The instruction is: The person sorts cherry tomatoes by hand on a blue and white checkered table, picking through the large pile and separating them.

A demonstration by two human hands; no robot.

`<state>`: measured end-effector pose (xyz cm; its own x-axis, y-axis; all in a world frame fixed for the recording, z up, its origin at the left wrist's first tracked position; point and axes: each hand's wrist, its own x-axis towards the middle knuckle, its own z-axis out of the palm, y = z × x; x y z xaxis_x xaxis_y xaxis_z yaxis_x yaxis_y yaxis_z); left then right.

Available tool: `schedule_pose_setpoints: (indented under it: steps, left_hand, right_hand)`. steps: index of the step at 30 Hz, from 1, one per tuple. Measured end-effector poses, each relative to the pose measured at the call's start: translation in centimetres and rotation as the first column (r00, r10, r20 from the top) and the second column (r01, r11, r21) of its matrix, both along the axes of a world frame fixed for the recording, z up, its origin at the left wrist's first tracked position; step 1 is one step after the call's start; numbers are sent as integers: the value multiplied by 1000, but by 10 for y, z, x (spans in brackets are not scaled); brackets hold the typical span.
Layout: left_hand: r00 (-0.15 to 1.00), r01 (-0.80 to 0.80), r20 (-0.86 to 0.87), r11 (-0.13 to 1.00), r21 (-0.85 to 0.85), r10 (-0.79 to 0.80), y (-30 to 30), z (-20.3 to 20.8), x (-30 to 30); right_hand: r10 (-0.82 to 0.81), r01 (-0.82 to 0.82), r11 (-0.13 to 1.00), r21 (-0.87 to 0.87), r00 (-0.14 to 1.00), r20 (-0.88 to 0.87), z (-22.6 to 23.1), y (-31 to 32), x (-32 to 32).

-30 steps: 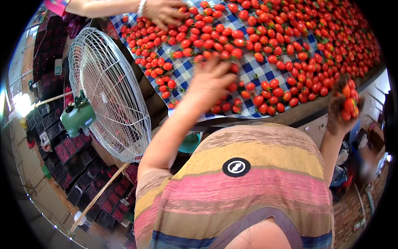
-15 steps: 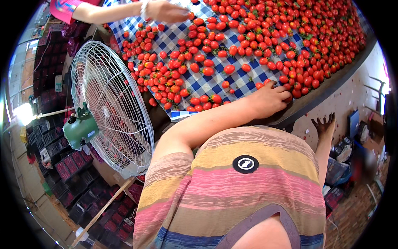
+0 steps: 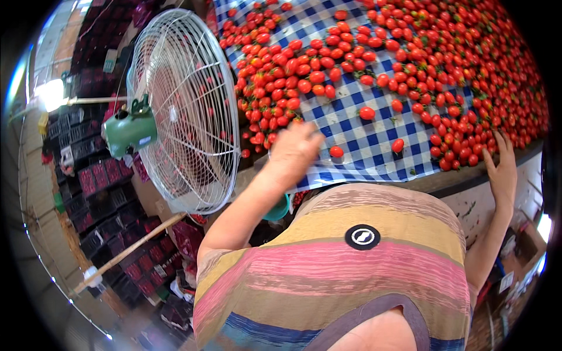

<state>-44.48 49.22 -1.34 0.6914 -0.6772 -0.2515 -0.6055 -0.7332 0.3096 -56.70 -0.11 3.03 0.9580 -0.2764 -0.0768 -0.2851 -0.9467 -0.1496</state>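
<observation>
My left hand is over the near left part of a blue-and-white checked cloth, beside a cluster of cherry tomatoes. Motion smears its fingers, so a grip cannot be made out. A red tomato shows at the fingertips. My right hand reaches up at the table's right front edge. Its fingers are spread, with the tips against the near side of a large heap of cherry tomatoes. A loose tomato lies just right of my left hand, and another tomato is farther right.
A big caged fan with a green motor stands close to my left arm. Dark crates of red fruit are stacked beyond it. A teal container shows below my left forearm. The table's dark edge runs along my front.
My left hand has swept from the right-hand heap to the left cluster. My right hand has risen from beside the table to the heap. Another person's arm has left the view, which has shifted.
</observation>
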Motion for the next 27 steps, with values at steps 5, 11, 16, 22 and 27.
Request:
schedule_pose_setpoints:
  steps: [5,11,16,22,27]
  left_hand:
    - [905,-168,-407,984,-63,128,2,-1,-15]
    - [900,-235,-384,972,-28,207,0,3,-19]
    - [885,-223,-442,967,-125,147,-8,-2,-14]
    - [907,-23,-418,983,-181,-56,-39,-4,-10]
    - [767,0,-614,956,-294,-189,-58,-11,-11]
  right_hand:
    - [-16,9,1000,-19,923,-384,-38,-54,16]
    - [184,-97,971,217,884,-429,-39,25,46]
    - [305,-274,840,469,952,10,-69,145,96]
    - [161,-314,815,488,930,330,-24,148,129]
    - [260,-235,965,113,839,-478,-5,61,62]
